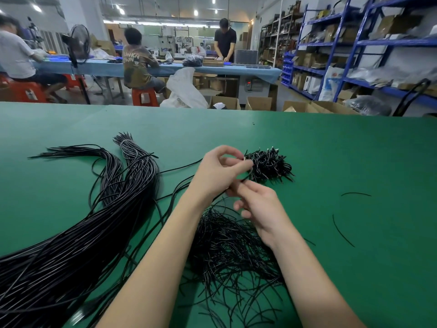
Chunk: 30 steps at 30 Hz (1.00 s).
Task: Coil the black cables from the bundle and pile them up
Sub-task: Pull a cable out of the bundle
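A thick bundle of long black cables sprawls across the left of the green table, tied near its far end. A pile of small coiled cables lies at centre. My left hand is raised just left of that pile, its fingertips pinching one black cable that trails off to the left. My right hand sits right below it, fingers curled and pinching the same cable. A heap of short black wire pieces lies under my forearms.
Two loose wire pieces lie on the right of the table. Beyond the far edge are cardboard boxes, a white plastic bag, blue shelving and three people at a long workbench.
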Available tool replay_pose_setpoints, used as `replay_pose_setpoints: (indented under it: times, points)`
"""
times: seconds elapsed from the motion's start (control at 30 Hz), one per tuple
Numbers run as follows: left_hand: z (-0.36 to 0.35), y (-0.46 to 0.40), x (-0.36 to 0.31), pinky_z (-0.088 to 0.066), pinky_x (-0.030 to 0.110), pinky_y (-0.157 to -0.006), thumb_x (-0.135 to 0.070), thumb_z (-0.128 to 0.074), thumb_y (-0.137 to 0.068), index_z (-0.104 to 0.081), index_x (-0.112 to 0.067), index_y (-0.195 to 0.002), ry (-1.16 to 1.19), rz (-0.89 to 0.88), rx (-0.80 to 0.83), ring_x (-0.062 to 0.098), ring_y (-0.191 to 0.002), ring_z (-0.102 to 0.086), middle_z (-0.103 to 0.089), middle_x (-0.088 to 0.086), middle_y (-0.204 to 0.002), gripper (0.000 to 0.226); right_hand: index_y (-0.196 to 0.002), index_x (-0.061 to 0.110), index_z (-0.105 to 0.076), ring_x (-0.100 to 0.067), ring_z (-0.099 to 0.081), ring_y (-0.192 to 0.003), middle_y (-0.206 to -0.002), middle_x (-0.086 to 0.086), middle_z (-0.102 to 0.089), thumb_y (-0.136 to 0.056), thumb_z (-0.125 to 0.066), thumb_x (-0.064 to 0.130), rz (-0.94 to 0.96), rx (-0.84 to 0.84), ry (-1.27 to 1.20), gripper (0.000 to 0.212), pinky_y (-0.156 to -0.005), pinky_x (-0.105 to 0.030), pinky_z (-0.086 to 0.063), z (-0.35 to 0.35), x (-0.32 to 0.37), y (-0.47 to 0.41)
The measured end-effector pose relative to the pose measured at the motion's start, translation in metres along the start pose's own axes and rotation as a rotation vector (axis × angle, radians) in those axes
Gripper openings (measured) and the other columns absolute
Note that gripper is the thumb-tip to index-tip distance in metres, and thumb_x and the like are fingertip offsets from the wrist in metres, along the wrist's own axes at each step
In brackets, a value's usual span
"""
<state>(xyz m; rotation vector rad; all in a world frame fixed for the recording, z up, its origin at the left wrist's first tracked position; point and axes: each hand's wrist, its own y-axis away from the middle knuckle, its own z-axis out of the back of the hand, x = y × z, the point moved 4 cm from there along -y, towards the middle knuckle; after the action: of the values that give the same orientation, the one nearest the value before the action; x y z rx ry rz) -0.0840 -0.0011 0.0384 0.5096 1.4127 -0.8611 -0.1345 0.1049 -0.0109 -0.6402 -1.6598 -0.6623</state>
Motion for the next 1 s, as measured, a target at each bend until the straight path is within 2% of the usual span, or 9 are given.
replay_pose_setpoints:
  times: [0.1, 0.23, 0.33, 0.47, 0.67, 0.77, 0.83, 0.93, 1.0]
  points:
    - [0.007, 0.000, -0.011, -0.036, 0.013, -0.050, -0.040, -0.076, -0.086, -0.067, -0.021, -0.074, -0.115, -0.191, -0.138, 0.005, -0.051, -0.043, -0.053, -0.014, -0.058, 0.024, -0.102, 0.020, -0.073, 0.000, -0.056, -0.050, -0.086, 0.009, -0.078, -0.098, -0.066, 0.026, -0.029, -0.168, -0.259, 0.011, -0.041, -0.012, -0.035, 0.023, 0.006, -0.003]
    - [-0.006, 0.007, -0.002, -0.033, 0.015, -0.039, -0.070, -0.044, -0.094, -0.073, -0.017, -0.065, -0.250, 0.097, 0.321, 0.010, -0.040, -0.043, -0.065, -0.003, -0.056, 0.066, -0.106, 0.024, -0.070, -0.001, -0.057, -0.051, -0.095, 0.010, -0.078, -0.102, -0.059, 0.028, -0.033, -0.173, -0.643, 0.013, -0.040, -0.012, -0.034, 0.039, 0.016, -0.003]
    - [-0.015, 0.012, 0.013, -0.050, 0.020, -0.054, -0.079, -0.020, -0.092, -0.076, -0.015, -0.100, -0.367, 0.300, 0.492, 0.014, -0.066, -0.069, -0.078, 0.001, -0.091, 0.086, -0.100, 0.022, -0.072, -0.001, -0.052, -0.051, -0.094, 0.007, -0.076, -0.098, -0.060, 0.024, -0.037, -0.020, -0.745, 0.012, -0.038, -0.012, -0.032, 0.040, 0.025, -0.001]
    - [-0.007, 0.000, 0.011, -0.053, 0.036, -0.096, -0.070, -0.026, -0.098, -0.056, -0.024, -0.134, -0.106, 0.130, 0.175, 0.009, -0.110, -0.065, -0.066, -0.008, -0.130, 0.066, -0.089, 0.016, -0.080, -0.002, -0.051, -0.051, -0.082, 0.003, -0.071, -0.085, -0.067, 0.020, -0.082, 0.066, -0.443, 0.014, -0.036, -0.012, -0.033, 0.061, 0.037, 0.002]
    - [0.010, -0.008, 0.013, -0.054, 0.027, -0.088, -0.036, -0.026, -0.110, -0.063, -0.013, -0.119, 0.665, 0.125, -0.087, 0.014, -0.111, -0.068, -0.073, 0.001, -0.118, 0.045, -0.090, 0.012, -0.079, -0.003, -0.049, -0.047, -0.071, 0.004, -0.068, -0.076, -0.076, 0.020, -0.147, -0.075, 0.101, 0.016, -0.038, -0.013, -0.033, 0.112, 0.040, 0.011]
    - [0.007, -0.008, 0.015, -0.056, 0.024, -0.089, -0.028, -0.024, -0.111, -0.059, -0.006, -0.126, 0.787, 0.143, -0.060, 0.015, -0.109, -0.070, -0.073, 0.006, -0.117, 0.045, -0.101, 0.023, -0.078, -0.015, -0.063, -0.078, -0.084, 0.005, -0.072, -0.084, -0.078, 0.040, -0.051, -0.447, 0.818, 0.024, -0.073, -0.027, -0.050, 0.131, 0.047, 0.014]
    - [-0.002, -0.006, 0.014, -0.054, 0.026, -0.093, -0.028, -0.024, -0.111, -0.059, -0.007, -0.128, 0.734, 0.144, 0.013, 0.015, -0.112, -0.069, -0.072, 0.008, -0.121, 0.045, -0.108, 0.034, -0.073, -0.014, -0.065, -0.088, -0.089, 0.015, -0.069, -0.083, -0.074, 0.053, 0.214, -0.552, 0.949, 0.031, -0.081, -0.030, -0.052, 0.116, 0.062, 0.016]
    - [-0.016, -0.001, 0.015, -0.048, 0.030, -0.100, -0.031, -0.023, -0.111, -0.061, -0.014, -0.127, 0.592, 0.135, 0.132, 0.011, -0.121, -0.063, -0.071, 0.000, -0.125, 0.045, -0.108, 0.041, -0.071, 0.010, -0.064, -0.091, -0.096, 0.026, -0.071, -0.089, -0.069, 0.052, 0.408, -0.165, 0.874, 0.022, -0.080, -0.017, -0.047, 0.066, 0.059, 0.009]
    - [-0.020, -0.001, 0.016, -0.046, 0.030, -0.103, -0.032, -0.022, -0.110, -0.061, -0.018, -0.127, 0.573, 0.131, 0.159, 0.009, -0.124, -0.060, -0.071, -0.004, -0.125, 0.045, -0.103, 0.033, -0.074, 0.005, -0.068, -0.083, -0.092, 0.018, -0.075, -0.095, -0.068, 0.038, 0.346, 0.116, 0.813, 0.011, -0.082, -0.021, -0.052, 0.038, 0.041, 0.006]
